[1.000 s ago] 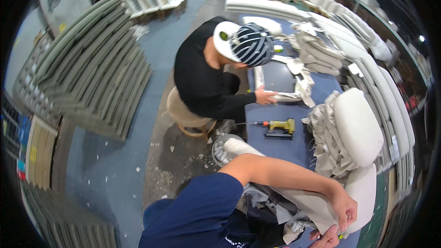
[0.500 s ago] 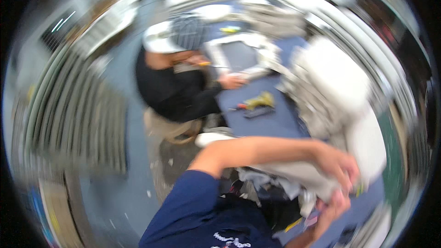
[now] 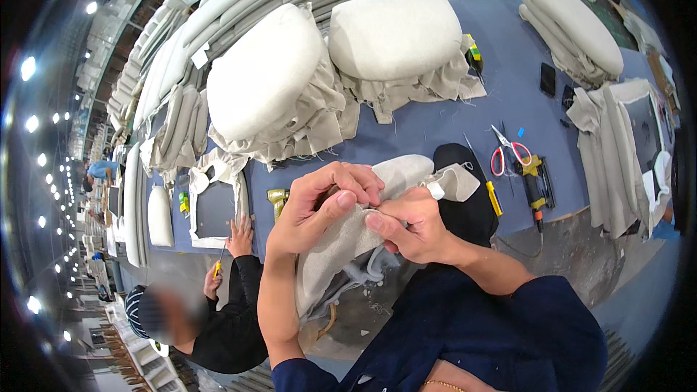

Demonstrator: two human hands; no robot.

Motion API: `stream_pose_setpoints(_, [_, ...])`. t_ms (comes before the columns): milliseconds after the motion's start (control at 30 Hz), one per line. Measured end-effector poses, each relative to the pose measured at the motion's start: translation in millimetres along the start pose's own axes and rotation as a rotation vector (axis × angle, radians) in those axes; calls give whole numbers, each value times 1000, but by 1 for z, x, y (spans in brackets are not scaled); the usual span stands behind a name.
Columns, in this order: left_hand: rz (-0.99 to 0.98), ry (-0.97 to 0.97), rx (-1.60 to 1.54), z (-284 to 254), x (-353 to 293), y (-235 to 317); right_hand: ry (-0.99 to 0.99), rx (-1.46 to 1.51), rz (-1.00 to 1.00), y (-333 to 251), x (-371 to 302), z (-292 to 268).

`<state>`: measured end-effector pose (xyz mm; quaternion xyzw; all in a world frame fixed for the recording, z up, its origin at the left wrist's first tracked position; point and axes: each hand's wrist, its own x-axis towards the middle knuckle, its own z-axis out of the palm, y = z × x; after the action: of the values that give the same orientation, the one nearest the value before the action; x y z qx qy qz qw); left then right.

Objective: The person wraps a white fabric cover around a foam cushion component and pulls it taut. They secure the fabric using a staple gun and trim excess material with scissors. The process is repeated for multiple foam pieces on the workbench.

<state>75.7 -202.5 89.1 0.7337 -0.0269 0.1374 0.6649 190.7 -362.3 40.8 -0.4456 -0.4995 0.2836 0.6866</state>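
In front of me is a beige upholstered cushion (image 3: 330, 250), tilted against my body at the table's near edge. My left hand (image 3: 316, 203) is closed, its curled fingers and thumb gripping the cushion's fabric at the upper edge. Right beside it, my right hand (image 3: 420, 226) pinches the same fabric between thumb and forefinger. The fingertips nearly meet, and whatever small thing may lie between them is hidden. Past my right hand a loose flap of beige fabric (image 3: 459, 183) hangs over a dark pad (image 3: 465, 210).
On the blue table (image 3: 508, 36) lie red-handled scissors (image 3: 510, 156), a yellow-handled tool (image 3: 494, 198), a yellow-black staple gun (image 3: 536, 185) and a phone (image 3: 547, 80). Padded seats (image 3: 396, 33) stand behind. At left, a co-worker's hand (image 3: 239, 236) rests at a fabric-covered frame (image 3: 243, 199).
My view has swung round to the right, so the co-worker now appears at lower left. My hands, blurred before at the right, are now sharp and central, close together on the cushion fabric.
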Motion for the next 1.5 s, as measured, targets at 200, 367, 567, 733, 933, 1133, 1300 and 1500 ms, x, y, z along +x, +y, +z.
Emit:
stream_pose_setpoints(200, [29,6,-11,0,-8,1,-88,68,-19,4,1,4])
stream_pose_setpoints(367, [24,47,27,-8,-11,0,-105,84,265,-12,7,11])
stream_pose_setpoints(567, [31,14,50,-18,-7,-6,-168,308,342,-13,25,11])
stream_pose_setpoints(733, [30,14,22,-29,-2,-7,-69,382,143,12,27,21])
stream_pose_setpoints(933, [53,43,34,-31,-13,-6,-159,350,51,21,26,21])
stream_pose_setpoints(1133, [66,89,100,-12,-4,2,-29,247,74,15,13,17])
stream_pose_setpoints(1300, [74,139,212,-1,0,5,10,203,200,0,6,12])
stream_pose_setpoints(1500, [90,145,258,0,-3,6,7,-180,121,-1,3,3])
